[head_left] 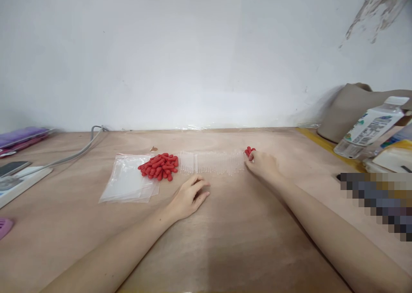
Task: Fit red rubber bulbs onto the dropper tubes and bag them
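A row of clear thin tubes [212, 162] lies side by side in the middle of the table. Against the row's left end is a pile of red rubber bulbs [158, 167], partly over clear plastic bags [127, 181]. My left hand [188, 196] rests on the wood just in front of the tubes, fingers curved and apart, holding nothing. At the row's right end my right hand [263, 164] has thumb and fingers pinched together, beside a few red bulbs [249, 150]. What sits in that pinch is too small and covered to make out.
On the left are a grey cable [77, 153], a phone [14, 168], a white box edge [32, 181] and purple items [22, 136]. To the right, a tilted plastic bottle [370, 128] leans by a beige bag [341, 113]. A white wall [193, 61] rises behind the table.
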The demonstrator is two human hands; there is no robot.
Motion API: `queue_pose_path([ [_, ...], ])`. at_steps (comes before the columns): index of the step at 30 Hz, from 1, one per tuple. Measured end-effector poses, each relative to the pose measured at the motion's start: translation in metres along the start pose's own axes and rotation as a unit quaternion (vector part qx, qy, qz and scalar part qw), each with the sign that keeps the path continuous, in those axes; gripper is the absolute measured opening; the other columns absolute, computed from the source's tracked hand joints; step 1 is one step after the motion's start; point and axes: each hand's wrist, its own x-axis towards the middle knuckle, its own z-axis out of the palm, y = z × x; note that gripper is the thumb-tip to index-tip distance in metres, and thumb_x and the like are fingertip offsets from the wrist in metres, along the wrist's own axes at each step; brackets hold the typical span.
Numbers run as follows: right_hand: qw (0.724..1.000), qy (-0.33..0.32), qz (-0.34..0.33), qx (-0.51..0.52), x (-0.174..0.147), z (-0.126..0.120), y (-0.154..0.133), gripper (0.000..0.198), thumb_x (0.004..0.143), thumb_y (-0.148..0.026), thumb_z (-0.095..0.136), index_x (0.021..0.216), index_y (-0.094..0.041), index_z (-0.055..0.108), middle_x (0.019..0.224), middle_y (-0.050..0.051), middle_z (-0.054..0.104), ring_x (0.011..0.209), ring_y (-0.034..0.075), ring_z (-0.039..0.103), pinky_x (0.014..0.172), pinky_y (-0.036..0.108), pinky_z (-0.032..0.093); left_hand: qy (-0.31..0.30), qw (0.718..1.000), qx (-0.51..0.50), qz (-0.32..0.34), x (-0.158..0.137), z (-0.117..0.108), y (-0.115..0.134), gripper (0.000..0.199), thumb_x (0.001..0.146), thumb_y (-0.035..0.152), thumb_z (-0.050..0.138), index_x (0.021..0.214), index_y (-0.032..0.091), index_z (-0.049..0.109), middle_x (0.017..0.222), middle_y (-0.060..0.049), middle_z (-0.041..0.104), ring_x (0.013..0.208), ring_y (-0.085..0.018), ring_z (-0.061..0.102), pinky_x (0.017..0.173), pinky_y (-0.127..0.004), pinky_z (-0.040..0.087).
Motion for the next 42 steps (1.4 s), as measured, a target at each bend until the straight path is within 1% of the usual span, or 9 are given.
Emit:
queue_pose_path([
  [6,0.999,-0.029,0.008,-0.032,-0.001,0.002,-0.004,0.032,0.081,-0.031,0.041,0.091,-0.014,0.067,0.088,0.017,0.064,0.085,0.030,0.061,0.068,0.036,0.043,-0.003,1.000,0.005,0.008,0.000,0.001,-0.001,0.019,0.085,0.019,0.046,0.101,0.018,0.056,0.099,-0.007,0.051,0.080,-0.015,0.052,0.074,-0.030,0.046],
  [14,0.997,-0.068,-0.006,-0.043,-0.006,0.002,-0.016,0.042,0.083,-0.017,0.035,0.121,-0.011,0.051,0.133,0.019,0.041,0.118,0.029,0.044,0.083,0.040,0.042,0.004,1.000,0.002,0.013,0.001,0.002,-0.003,0.017,0.085,0.019,0.046,0.098,0.017,0.057,0.098,-0.008,0.052,0.083,-0.016,0.053,0.075,-0.030,0.046],
  [18,0.999,0.015,-0.005,-0.034,-0.015,0.006,-0.019,0.036,0.087,-0.022,0.031,0.108,-0.005,0.056,0.108,0.023,0.058,0.102,0.031,0.055,0.077,0.040,0.044,0.008,1.000,-0.001,0.017,0.000,0.002,-0.003,0.018,0.085,0.020,0.046,0.098,0.018,0.057,0.097,-0.007,0.052,0.084,-0.016,0.052,0.076,-0.031,0.045],
  [21,0.991,0.108,-0.070,-0.029,-0.023,0.013,-0.013,0.035,0.087,-0.024,0.030,0.097,-0.004,0.056,0.095,0.023,0.061,0.092,0.031,0.059,0.073,0.039,0.045,0.010,1.000,-0.001,0.015,0.001,0.002,-0.003,0.018,0.084,0.020,0.047,0.098,0.018,0.057,0.097,-0.007,0.053,0.083,-0.016,0.053,0.075,-0.031,0.045],
  [25,0.960,0.194,-0.198,0.047,-0.022,0.024,0.009,0.030,0.088,-0.026,0.028,0.090,-0.010,0.054,0.089,0.019,0.062,0.088,0.028,0.059,0.074,0.039,0.045,0.010,1.000,-0.001,0.011,0.000,0.004,-0.004,0.017,0.084,0.020,0.048,0.097,0.017,0.058,0.096,-0.008,0.053,0.082,-0.016,0.053,0.074,-0.029,0.045],
  [30,0.931,0.236,-0.221,0.172,-0.015,0.030,0.028,0.031,0.089,-0.025,0.029,0.109,-0.013,0.048,0.102,0.017,0.060,0.096,0.026,0.057,0.077,0.040,0.046,0.038,0.999,0.021,0.001,-0.001,0.006,-0.003,0.015,0.083,0.021,0.048,0.091,0.017,0.060,0.090,-0.006,0.055,0.076,-0.015,0.054,0.069,-0.027,0.045],
  [32,0.916,0.226,-0.268,0.194,-0.020,0.032,0.025,0.030,0.089,-0.022,0.028,0.109,-0.014,0.049,0.102,0.016,0.059,0.101,0.025,0.054,0.081,0.041,0.045,0.080,0.994,0.076,-0.020,0.003,-0.001,-0.005,0.014,0.082,0.023,0.049,0.081,0.016,0.061,0.083,-0.006,0.056,0.075,-0.016,0.053,0.069,-0.028,0.044],
  [36,0.901,0.173,-0.327,0.226,-0.038,0.031,0.007,0.024,0.090,-0.023,0.031,0.097,-0.017,0.053,0.086,0.010,0.059,0.084,0.022,0.057,0.073,0.038,0.046,0.127,0.956,0.243,-0.105,0.021,-0.037,-0.021,0.018,0.080,0.023,0.048,0.073,0.014,0.062,0.081,-0.008,0.056,0.082,-0.022,0.051,0.077,-0.034,0.042],
  [42,0.904,0.109,-0.340,0.236,-0.053,0.021,-0.005,0.024,0.091,-0.026,0.030,0.099,-0.019,0.052,0.081,0.007,0.059,0.074,0.020,0.056,0.066,0.035,0.044,-0.032,0.884,0.358,-0.300,0.058,-0.082,-0.052,0.021,0.074,0.028,0.051,0.078,0.017,0.068,0.092,-0.012,0.059,0.096,-0.029,0.050,0.083,-0.037,0.039],
])
